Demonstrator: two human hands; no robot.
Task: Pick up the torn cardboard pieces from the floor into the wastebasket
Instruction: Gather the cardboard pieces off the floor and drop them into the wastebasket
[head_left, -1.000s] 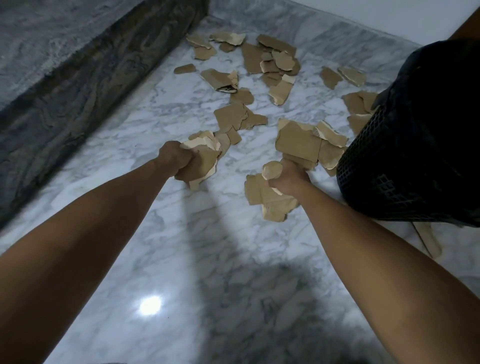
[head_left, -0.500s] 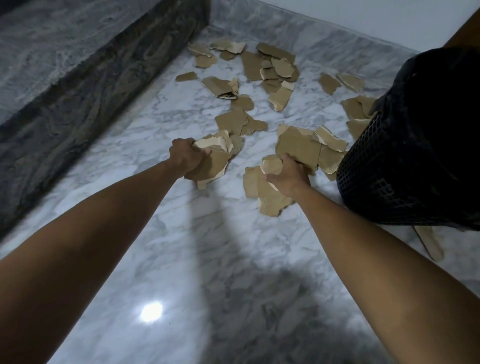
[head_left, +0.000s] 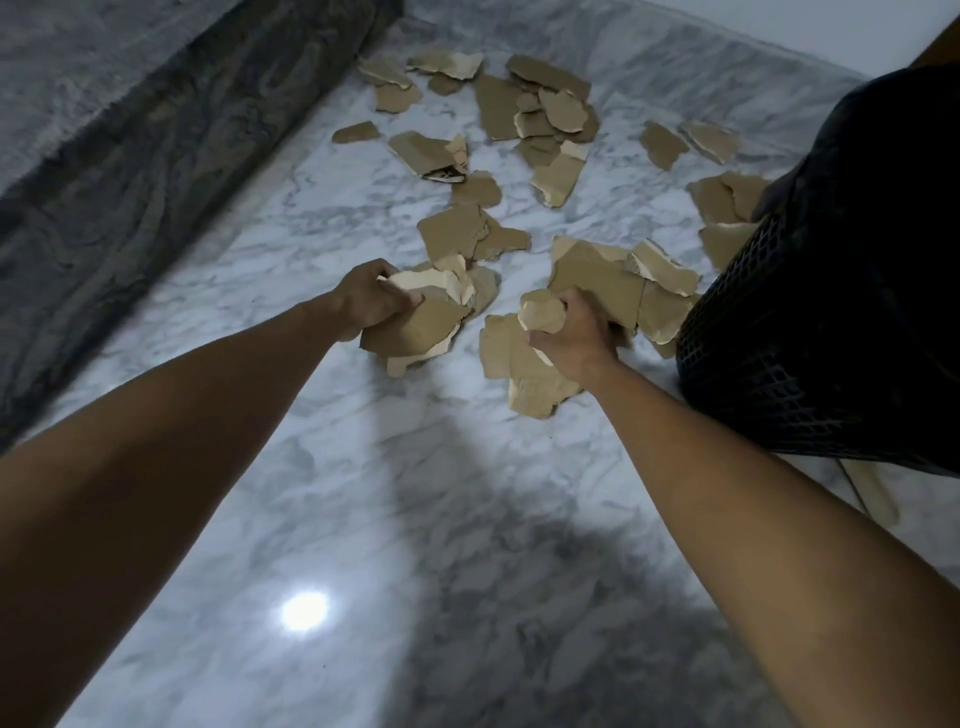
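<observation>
Several torn brown cardboard pieces (head_left: 535, 111) lie scattered over the white marble floor (head_left: 395, 493). My left hand (head_left: 371, 301) grips a bunch of cardboard pieces (head_left: 421, 327) low over the floor. My right hand (head_left: 576, 335) grips another bunch of cardboard pieces (head_left: 524, 374), its fingers reaching the large piece (head_left: 597, 283) beside the basket. The black mesh wastebasket (head_left: 810, 332) stands at the right, lined with a dark bag; its inside is not visible.
A dark grey stone step (head_left: 156, 150) runs along the left side. A white wall (head_left: 779, 26) closes the far end. One cardboard strip (head_left: 878, 499) sticks out from under the wastebasket. A lamp reflection (head_left: 304, 610) shines on the near floor.
Both hands, each still holding its bunch of cardboard, have moved slightly forward along the floor; my right hand has reached the large piece near the basket.
</observation>
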